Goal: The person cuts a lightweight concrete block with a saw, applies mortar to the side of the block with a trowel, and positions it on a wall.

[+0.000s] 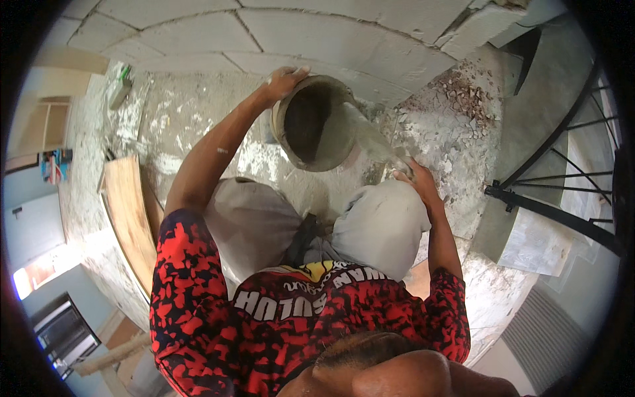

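My left hand (288,82) grips the upper left rim of a round, mortar-crusted bucket (338,147). The bucket is tipped so its mouth faces me, and its inside is dark with grey residue along the wall. In my right hand (418,177), beside my right knee, is the handle of a trowel (376,137). Its blade is pale, coated and somewhat blurred, and it reaches up and left to the bucket's right rim. I cannot tell how far the tip goes inside.
A wall of pale blocks (317,40) stands just beyond the bucket. Broken debris (463,92) lies on the floor at the right, near a black metal railing (562,218). A wooden board (129,212) leans at the left. A small block (120,94) sits at the far left.
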`<act>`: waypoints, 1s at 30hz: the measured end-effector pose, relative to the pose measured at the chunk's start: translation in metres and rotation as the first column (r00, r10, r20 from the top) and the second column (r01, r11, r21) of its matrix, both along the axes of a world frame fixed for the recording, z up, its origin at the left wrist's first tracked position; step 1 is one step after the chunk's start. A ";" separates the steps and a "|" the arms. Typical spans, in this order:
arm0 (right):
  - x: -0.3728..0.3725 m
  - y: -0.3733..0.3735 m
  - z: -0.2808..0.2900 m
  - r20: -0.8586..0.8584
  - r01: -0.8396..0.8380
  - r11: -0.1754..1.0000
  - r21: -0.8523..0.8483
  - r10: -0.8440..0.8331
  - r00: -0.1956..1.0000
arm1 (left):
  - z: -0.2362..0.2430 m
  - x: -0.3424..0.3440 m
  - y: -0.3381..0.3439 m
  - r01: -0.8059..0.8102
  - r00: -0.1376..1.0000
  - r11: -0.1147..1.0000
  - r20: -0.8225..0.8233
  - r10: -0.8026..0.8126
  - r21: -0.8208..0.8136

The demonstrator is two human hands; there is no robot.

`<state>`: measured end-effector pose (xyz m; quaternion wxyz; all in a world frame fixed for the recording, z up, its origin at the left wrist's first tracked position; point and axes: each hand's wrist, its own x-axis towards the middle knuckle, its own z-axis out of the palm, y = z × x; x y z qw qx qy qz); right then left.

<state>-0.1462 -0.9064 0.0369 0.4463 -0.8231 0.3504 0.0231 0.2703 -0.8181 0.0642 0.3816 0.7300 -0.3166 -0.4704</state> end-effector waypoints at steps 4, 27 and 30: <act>0.035 -0.007 -0.015 -0.147 -0.280 0.916 -0.287 0.247 0.958 | -0.009 -0.010 -0.006 0.056 0.998 0.998 0.034 -0.055 -0.017; 0.137 -0.007 0.013 -0.111 -0.723 0.631 -0.283 0.727 0.678 | -0.002 -0.094 -0.009 0.165 0.828 0.976 0.558 -0.059 -0.142; 0.124 -0.015 0.007 0.139 -0.530 0.831 0.169 0.512 0.847 | -0.004 -0.077 0.003 0.199 0.859 0.971 0.501 -0.106 -0.135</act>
